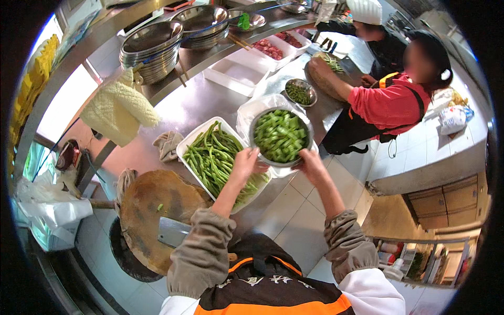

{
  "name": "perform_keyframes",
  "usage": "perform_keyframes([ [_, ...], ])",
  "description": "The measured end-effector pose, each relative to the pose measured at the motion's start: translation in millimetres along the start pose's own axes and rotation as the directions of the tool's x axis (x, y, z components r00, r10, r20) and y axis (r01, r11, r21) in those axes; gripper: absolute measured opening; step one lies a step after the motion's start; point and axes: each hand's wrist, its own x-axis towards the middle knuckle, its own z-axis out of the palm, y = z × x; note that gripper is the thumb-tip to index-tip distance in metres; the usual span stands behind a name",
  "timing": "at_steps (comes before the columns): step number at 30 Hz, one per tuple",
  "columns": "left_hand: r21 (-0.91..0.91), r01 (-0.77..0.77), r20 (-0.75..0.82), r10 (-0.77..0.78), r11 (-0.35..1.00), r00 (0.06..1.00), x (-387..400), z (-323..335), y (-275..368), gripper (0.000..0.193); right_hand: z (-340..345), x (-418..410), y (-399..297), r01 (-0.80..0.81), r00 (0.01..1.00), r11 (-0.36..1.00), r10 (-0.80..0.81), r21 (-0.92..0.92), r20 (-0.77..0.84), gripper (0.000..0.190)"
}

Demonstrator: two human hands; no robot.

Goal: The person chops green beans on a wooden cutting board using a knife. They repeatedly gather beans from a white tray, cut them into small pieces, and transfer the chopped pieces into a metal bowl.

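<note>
Between my two hands is a round metal bowl (311,136) full of chopped green vegetable pieces (281,136). My left hand (249,160) grips its near left rim, and my right hand (311,163) has hold of the near right side. Beneath and behind the bowl, a white tub lined with a clear plastic bag (252,108) is partly hidden. Left of the bowl, a white rectangular tub (197,173) holds long green beans (212,153); my left forearm crosses over it. A cleaver (172,231) lies on the round wooden chopping block (153,204), partly covered by my left sleeve.
Two people stand at the right; one in a red top (388,96) works at another round block (334,86). A small bowl of chopped greens (301,92) sits nearby. White trays (236,75), some with meat, line the back. Stacked metal bowls (149,51) fill the shelf; a yellow towel (114,108) hangs below.
</note>
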Motion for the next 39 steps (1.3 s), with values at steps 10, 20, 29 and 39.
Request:
perform_keyframes([
  [10, 0.843, -0.163, 0.089, 0.166, 0.513, 0.982, 50.2, 48.8, -48.6, 0.028, -13.0, 119.0, -29.0, 0.295, 0.74, 0.281, -0.672, -0.913, 0.032, 0.05],
  [20, 0.725, -0.297, 0.211, 0.209, 0.622, 0.955, 61.6, 47.6, -79.3, 0.015, 16.0, 108.2, -29.8, 0.449, 0.473, -0.066, -0.829, -0.891, 0.299, 0.07],
  [29, 0.667, -0.473, 0.143, 0.524, 0.576, 0.84, -40.7, 27.1, -42.3, 0.027, 18.9, 78.9, -48.9, 0.331, 0.703, 0.464, -0.702, -0.822, -0.113, 0.042],
  [39, 0.734, 0.368, -0.663, 0.486, 0.57, 0.569, -211.2, -217.0, -31.1, 0.009, 202.1, -25.1, 96.9, -0.059, 0.928, 0.998, 0.044, 0.029, 0.37, 0.027],
])
